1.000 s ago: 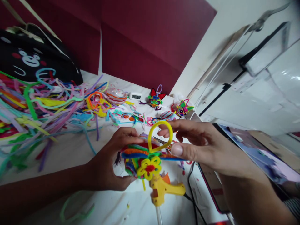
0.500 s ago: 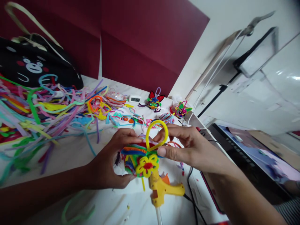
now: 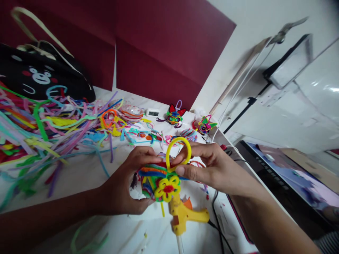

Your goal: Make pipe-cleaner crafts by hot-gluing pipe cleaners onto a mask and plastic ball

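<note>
Bright, soft light reaches you from the right: your right hand (image 3: 212,169) is well lit, while your left hand (image 3: 122,190) and forearm sit in shade. The white wall (image 3: 325,88) glares. The pipe-cleaner ball (image 3: 150,174) you hold is sharp. The pipe-cleaner pile (image 3: 31,141) smears at the left edge, and the green loop (image 3: 87,240) below is blurred. Straight lines lean and stretch toward the corners.

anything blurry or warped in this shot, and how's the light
Head view: wide-angle warp, the white panel stretches and leans at the right edge, with glare patches on it; light is soft and even; the left hand on the ball and right hand pinching the loop are sharp; the green strand at the bottom edge is blurred.
</note>
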Demonstrator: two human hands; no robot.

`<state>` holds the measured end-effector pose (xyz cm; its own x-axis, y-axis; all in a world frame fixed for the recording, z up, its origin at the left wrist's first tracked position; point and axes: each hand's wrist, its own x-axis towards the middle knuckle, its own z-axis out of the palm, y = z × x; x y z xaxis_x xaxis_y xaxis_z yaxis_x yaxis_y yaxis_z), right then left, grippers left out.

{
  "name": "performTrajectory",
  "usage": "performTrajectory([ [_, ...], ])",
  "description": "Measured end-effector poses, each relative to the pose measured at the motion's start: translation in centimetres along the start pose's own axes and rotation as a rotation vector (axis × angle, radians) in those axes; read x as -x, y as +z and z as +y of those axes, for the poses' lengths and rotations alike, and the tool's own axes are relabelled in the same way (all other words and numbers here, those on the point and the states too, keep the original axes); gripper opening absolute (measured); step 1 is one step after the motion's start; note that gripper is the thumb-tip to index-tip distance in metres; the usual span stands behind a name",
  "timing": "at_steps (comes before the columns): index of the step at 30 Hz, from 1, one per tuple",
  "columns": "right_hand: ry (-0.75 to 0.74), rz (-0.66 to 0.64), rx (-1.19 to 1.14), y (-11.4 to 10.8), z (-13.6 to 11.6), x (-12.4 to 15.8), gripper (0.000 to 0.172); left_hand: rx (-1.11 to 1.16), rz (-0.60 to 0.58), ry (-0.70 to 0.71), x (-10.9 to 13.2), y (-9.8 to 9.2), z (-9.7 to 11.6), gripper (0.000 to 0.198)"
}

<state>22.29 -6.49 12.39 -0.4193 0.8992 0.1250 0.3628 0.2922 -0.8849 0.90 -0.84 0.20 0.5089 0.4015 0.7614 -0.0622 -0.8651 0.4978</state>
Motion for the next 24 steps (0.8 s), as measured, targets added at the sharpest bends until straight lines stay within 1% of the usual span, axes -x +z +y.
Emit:
performTrajectory([
  [3,-0.004,0.002,0.017,0.07,-0.02,-0.08,0.013,-0.001,0.005,0.0,0.03,-0.01,-0.12,0.073],
  [6,-0.012,0.015,0.056,0.17,-0.08,-0.1,0.012,-0.006,-0.015,-0.011,0.14,-0.01,-0.29,0.076],
  [11,0.011,0.028,0.143,0.27,-0.2,-0.05,0.014,0.0,-0.012,-0.026,0.28,0.06,-0.22,0.077],
  [17,0.044,0.02,0.159,0.31,-0.23,0.03,0.013,0.013,0.002,-0.032,0.14,0.11,-0.15,0.079],
  [24,0.041,0.025,0.207,0.45,-0.03,0.01,0.011,0.025,0.0,-0.018,0.17,0.06,0.03,0.078],
])
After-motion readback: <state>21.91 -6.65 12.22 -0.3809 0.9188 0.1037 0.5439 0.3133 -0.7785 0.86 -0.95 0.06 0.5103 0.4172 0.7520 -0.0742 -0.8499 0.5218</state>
